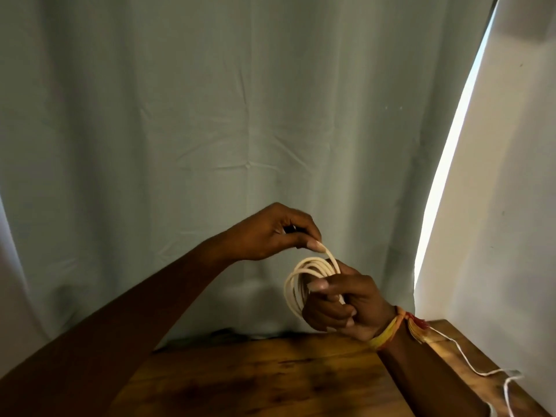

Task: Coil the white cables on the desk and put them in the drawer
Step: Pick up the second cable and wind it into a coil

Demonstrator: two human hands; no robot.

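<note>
A white cable [304, 273] is wound into several loops, held up in the air above the wooden desk [270, 377]. My right hand [346, 305] grips the bundle of loops at its right side. My left hand [270, 233] is above and to the left, pinching the cable's free end between thumb and fingers. A second white cable [478, 371] lies loose along the desk's right edge, thin and wavy, running off the bottom of the view. No drawer is in view.
A pale green curtain [240, 130] hangs right behind the desk. A white wall [511, 206] stands to the right, with a bright strip of light between wall and curtain. Yellow and red threads are tied round my right wrist.
</note>
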